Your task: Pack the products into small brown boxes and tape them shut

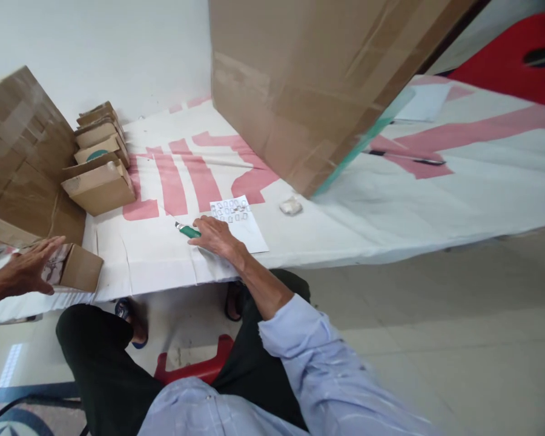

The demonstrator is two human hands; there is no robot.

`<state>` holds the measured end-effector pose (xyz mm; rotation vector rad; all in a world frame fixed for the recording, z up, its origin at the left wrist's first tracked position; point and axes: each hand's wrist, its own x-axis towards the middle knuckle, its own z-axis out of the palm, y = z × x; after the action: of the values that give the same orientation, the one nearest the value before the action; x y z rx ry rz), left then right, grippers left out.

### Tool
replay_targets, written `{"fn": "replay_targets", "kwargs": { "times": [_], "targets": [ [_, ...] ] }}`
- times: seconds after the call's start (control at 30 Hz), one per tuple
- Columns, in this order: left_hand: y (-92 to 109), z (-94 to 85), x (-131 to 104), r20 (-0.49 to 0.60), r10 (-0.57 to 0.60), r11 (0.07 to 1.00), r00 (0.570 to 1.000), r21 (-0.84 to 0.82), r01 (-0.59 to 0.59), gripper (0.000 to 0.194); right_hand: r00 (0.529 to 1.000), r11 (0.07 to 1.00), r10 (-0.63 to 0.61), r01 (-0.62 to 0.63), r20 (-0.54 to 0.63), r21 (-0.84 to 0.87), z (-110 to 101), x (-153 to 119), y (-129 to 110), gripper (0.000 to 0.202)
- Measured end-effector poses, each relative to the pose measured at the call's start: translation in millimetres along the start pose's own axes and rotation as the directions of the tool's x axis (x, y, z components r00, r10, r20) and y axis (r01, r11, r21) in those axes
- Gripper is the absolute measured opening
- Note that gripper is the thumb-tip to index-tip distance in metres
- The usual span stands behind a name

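My right hand (pixel 214 235) is closed round the rear end of a green utility knife (pixel 189 231), low over the table. The knife's tip points left. Partly under this hand lies a white sheet (pixel 251 235) with rows of small printed or drawn marks. At the left edge, my left hand (pixel 35 263) has its fingers stretched out beside a small cardboard box (pixel 82 268). Something pale and patterned shows in that box's near-left part. Whether the fingers touch the box I cannot tell.
Large cardboard boxes stand left (pixel 27 151) and at the back (pixel 309 79). Several small cartons (pixel 102 184) line up by the left one. A crumpled whitish lump (pixel 291 206) and a pen (pixel 409 158) lie on the cloth-covered table (pixel 436 212). A red stool (pixel 195 366) is beneath me.
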<state>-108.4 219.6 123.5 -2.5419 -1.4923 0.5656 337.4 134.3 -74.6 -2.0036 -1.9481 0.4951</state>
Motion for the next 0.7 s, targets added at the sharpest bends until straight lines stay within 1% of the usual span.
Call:
{"fn": "replay_targets", "kwargs": {
  "times": [0.07, 0.1, 0.2, 0.27, 0.33, 0.4, 0.47, 0.53, 0.57, 0.6, 0.63, 0.7],
  "targets": [
    [-1.9, 7.0, 0.9, 0.090, 0.016, 1.000, 0.996, 0.015, -0.018, 0.111, 1.000, 0.999, -0.022, 0.022, 0.011, -0.038, 7.5, -1.2, -2.7, 0.025],
    [-2.6, 10.0, 1.6, 0.117, 0.023, 0.999, 0.993, 0.028, -0.027, 0.111, 1.000, 0.998, -0.020, 0.020, 0.007, -0.052, 10.7, -1.4, -4.1, 0.024],
    [-2.4, 14.5, 5.0, 0.095, 0.038, 0.996, 0.995, 0.075, -0.046, 0.107, 1.000, 0.997, -0.007, 0.007, 0.004, -0.075, 16.7, 0.4, -8.7, 0.030],
    [4.8, 13.3, 7.1, 0.061, 0.046, 0.997, 0.997, 0.066, -0.050, 0.104, 1.000, 0.997, -0.006, 0.007, 0.009, -0.075, 18.4, 2.6, -11.0, 0.031],
    [23.3, 10.5, 7.6, 0.009, 0.072, 0.997, 0.997, -0.005, -0.072, 0.100, 1.000, 0.997, -0.026, 0.026, 0.003, -0.066, 19.8, 3.5, -11.8, 0.029],
    [53.3, 8.1, 7.1, -0.066, 0.111, 0.987, 0.992, -0.107, -0.118, 0.096, 0.998, 0.997, -0.052, 0.050, -0.026, -0.051, 22.4, 2.2, -10.8, 0.025],
    [87.3, 6.5, 7.7, -0.135, 0.147, 0.966, 0.980, -0.191, -0.171, 0.103, 0.995, 0.996, -0.079, 0.076, -0.067, -0.036, 26.7, -0.1, -8.5, 0.021],
    [112.7, 4.5, 9.1, -0.206, 0.152, 0.944, 0.967, -0.259, -0.203, 0.102, 0.991, 0.995, -0.093, 0.091, -0.093, -0.031, 31.9, -1.8, -5.4, 0.019],
    [118.9, 3.2, 8.8, -0.243, 0.154, 0.926, 0.958, -0.303, -0.226, 0.100, 0.991, 0.995, -0.094, 0.091, -0.097, -0.031, 34.5, -2.3, -4.0, 0.018],
    [120.1, 2.0, 7.1, -0.292, 0.127, 0.910, 0.948, -0.347, -0.229, 0.097, 0.991, 0.995, -0.092, 0.090, -0.097, -0.031, 36.9, -2.6, -2.7, 0.018],
    [116.6, 1.3, 3.6, -0.334, 0.086, 0.892, 0.938, -0.394, -0.222, 0.094, 0.991, 0.996, -0.090, 0.088, -0.097, -0.031, 39.3, -2.8, -1.5, 0.018],
    [99.4, 4.1, -8.6, -0.388, -0.060, 0.859, 0.920, -0.489, -0.150, 0.089, 0.990, 0.996, -0.089, 0.086, -0.106, -0.029, 43.8, -3.2, 0.4, 0.019]
  ]
}}
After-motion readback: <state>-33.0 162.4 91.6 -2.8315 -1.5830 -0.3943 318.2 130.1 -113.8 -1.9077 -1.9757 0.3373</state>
